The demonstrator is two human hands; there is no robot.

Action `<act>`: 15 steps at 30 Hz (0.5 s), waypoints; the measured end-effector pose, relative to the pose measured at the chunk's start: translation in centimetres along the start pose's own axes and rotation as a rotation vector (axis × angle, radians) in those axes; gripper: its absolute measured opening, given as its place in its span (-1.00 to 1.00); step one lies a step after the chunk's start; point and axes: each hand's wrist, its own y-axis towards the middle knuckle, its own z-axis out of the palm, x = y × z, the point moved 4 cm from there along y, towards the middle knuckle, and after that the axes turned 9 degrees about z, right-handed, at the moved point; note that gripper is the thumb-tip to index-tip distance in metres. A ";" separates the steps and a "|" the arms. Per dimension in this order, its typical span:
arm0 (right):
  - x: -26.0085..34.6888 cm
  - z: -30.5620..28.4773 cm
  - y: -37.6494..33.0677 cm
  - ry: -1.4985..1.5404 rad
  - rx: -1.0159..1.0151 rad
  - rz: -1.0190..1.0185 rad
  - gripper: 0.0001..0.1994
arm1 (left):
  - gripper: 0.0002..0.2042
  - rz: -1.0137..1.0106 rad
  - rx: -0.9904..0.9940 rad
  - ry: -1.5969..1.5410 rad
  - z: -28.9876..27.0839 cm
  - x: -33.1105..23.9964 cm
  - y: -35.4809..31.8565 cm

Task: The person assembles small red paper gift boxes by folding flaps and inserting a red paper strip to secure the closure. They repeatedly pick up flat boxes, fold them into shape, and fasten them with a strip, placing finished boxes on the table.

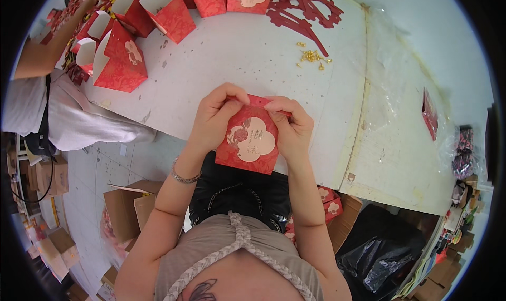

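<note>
Over the near edge of a scuffed white table point(253, 48) we hold a red gift box point(247, 143). Our left hand point(216, 116) pinches its top-left flap, our right hand point(292, 127) its top-right. Uneven pressing could crease the card or misalign the flaps.

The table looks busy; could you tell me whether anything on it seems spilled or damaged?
Small gold pieces lie scattered loose on the table beside a red paper cutout, like a spill. The tabletop is stained and chipped. The red box held by the left hand and right hand looks intact.
</note>
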 end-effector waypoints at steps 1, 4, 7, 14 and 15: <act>0.1 0.1 0.0 -0.011 0.009 -0.014 -0.89 | -0.87 0.024 0.011 -0.036 -0.3 0.2 -0.2; 0.5 0.2 -0.1 -0.043 0.022 -0.043 -0.88 | -0.86 0.031 -0.018 -0.089 -0.5 0.3 -0.7; 0.6 0.0 0.1 -0.062 0.031 -0.140 -0.89 | -0.84 -0.082 -0.106 -0.078 0.6 -0.6 -0.5; 3.9 -0.2 -1.2 -0.297 -0.042 0.073 -0.88 | -0.83 0.123 -0.062 0.062 -0.6 -1.5 -1.1; 4.2 -0.4 -1.5 -0.489 0.038 0.037 -0.86 | -0.83 0.133 -0.021 0.025 -0.6 -1.8 -0.8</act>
